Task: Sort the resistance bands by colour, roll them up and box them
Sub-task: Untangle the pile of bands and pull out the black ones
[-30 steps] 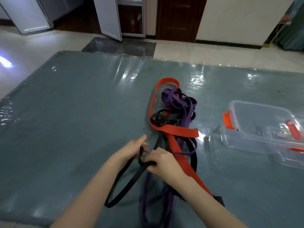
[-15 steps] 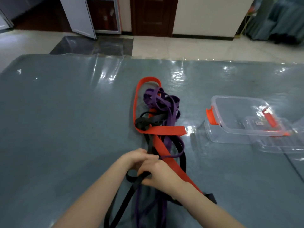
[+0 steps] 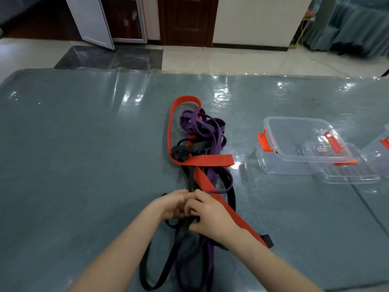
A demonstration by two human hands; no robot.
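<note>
barely begun: our left hand [image 3: 174, 205] and right hand [image 3: 207, 216] pinch black band [image 3: 183, 234]; red band [image 3: 210, 160], purple band [image 3: 202, 127] tangled at 12 o'clock; box [image 3: 273, 165] at 2 o'clock unfilled.

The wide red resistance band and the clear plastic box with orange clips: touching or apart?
Apart. The head view shows bare table between the red band's folded end and the clear box.

We seem to be in a home: a dark wooden door [image 3: 187, 20], glossy tiled floor [image 3: 242, 60], teal curtains [image 3: 353, 24], and a plastic-covered surface [image 3: 84, 144].
</note>
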